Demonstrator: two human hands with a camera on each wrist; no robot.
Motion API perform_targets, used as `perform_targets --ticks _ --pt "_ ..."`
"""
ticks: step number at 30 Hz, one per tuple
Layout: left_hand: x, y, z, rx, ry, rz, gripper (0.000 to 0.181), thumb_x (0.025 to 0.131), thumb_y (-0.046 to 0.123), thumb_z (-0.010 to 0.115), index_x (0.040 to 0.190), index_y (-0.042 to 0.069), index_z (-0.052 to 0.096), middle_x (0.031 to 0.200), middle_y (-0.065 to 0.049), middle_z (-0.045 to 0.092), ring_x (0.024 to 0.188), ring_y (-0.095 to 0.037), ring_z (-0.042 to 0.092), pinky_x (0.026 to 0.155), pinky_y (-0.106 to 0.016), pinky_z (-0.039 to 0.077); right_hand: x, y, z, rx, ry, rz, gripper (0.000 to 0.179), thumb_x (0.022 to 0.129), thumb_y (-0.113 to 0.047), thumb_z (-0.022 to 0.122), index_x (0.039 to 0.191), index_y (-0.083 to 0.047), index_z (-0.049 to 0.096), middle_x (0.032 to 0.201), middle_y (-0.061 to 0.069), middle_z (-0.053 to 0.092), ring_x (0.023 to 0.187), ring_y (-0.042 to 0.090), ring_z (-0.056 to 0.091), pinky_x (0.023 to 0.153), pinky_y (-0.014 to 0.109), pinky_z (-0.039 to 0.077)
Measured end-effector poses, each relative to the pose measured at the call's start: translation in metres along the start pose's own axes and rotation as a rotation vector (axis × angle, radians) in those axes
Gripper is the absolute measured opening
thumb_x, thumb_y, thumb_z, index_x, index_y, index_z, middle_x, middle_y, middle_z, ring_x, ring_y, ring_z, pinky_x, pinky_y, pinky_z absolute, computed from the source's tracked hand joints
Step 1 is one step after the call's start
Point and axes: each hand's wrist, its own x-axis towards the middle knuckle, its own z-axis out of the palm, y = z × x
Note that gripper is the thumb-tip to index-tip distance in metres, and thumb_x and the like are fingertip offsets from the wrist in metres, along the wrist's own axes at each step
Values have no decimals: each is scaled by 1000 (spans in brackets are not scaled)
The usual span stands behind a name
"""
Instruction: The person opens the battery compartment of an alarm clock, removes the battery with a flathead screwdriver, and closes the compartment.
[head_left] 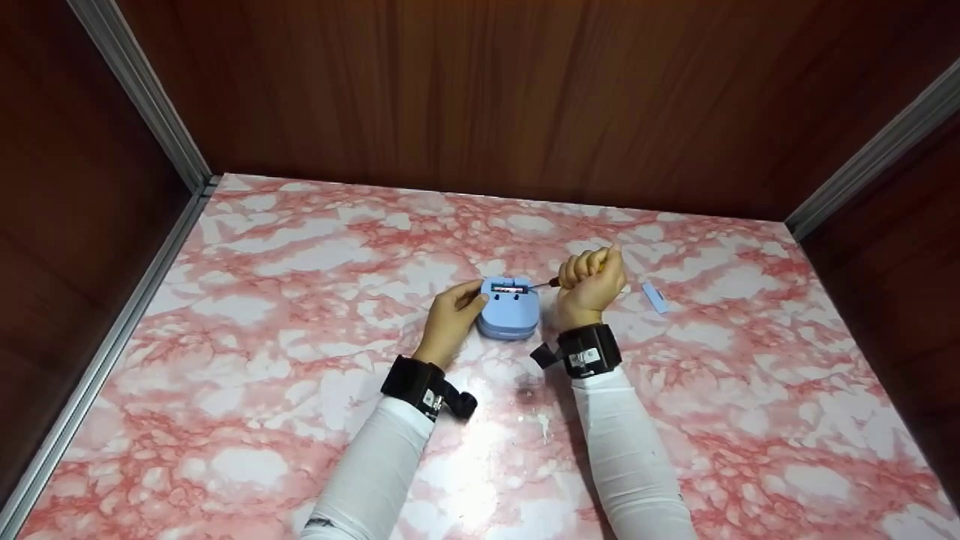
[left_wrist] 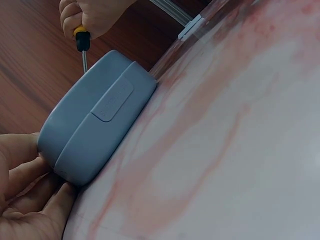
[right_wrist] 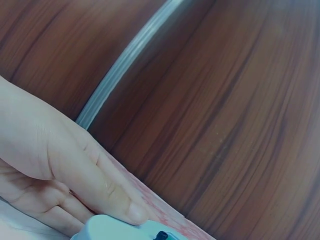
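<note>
A light blue rounded case [head_left: 510, 316] rests on the table, its upper face showing an open slot with a battery [head_left: 508, 289] inside. My left hand [head_left: 448, 319] grips the left side of the case, thumb near its top edge. To the right, my right hand [head_left: 591, 285] has its fingers wrapped round a screwdriver [left_wrist: 83, 42] with a yellow and black handle. In the head view the metal shaft reaches to the right end of the battery slot. The right wrist view has the left hand by the case's edge, while the right hand is outside it.
On the table right of the right hand lies a slim blue cover piece [head_left: 654, 298]. The tabletop [head_left: 262, 360] has a pink and white marbled pattern. Dark wood panels [head_left: 480, 97] with metal corner strips enclose the back and sides.
</note>
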Motion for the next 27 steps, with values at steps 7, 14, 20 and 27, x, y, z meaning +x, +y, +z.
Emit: perform_targets --ticks 7,14,20,27 --pt "-1 1 0 -10 4 1 38 99 5 63 135 -8 59 139 -23 59 131 -30 55 111 -29 45 1 0 0 39 -2 -4 51 106 -9 25 56 -15 29 42 -9 29 38 4 16 38 23 5" --pt "0 1 0 -22 -2 -14 40 100 5 63 137 -8 58 141 -23 57 134 -30 53 112 -28 44 1 0 0 44 -2 -7 53 107 -9 23 55 -16 29 41 -10 30 37 3 18 38 23 6" --pt "0 1 -1 -28 -8 -33 41 99 6 64 138 -7 57 143 -22 55 135 -30 52 112 -27 43 2 0 -1 57 -11 0 53 107 -11 24 55 -15 29 42 -9 29 38 5 15 38 23 5" --pt "0 0 -1 -31 -5 -34 41 99 8 65 137 -6 58 144 -22 55 136 -29 52 112 -28 43 2 0 -2 33 2 8 54 109 -15 27 55 -15 30 42 -9 29 36 3 19 39 24 6"
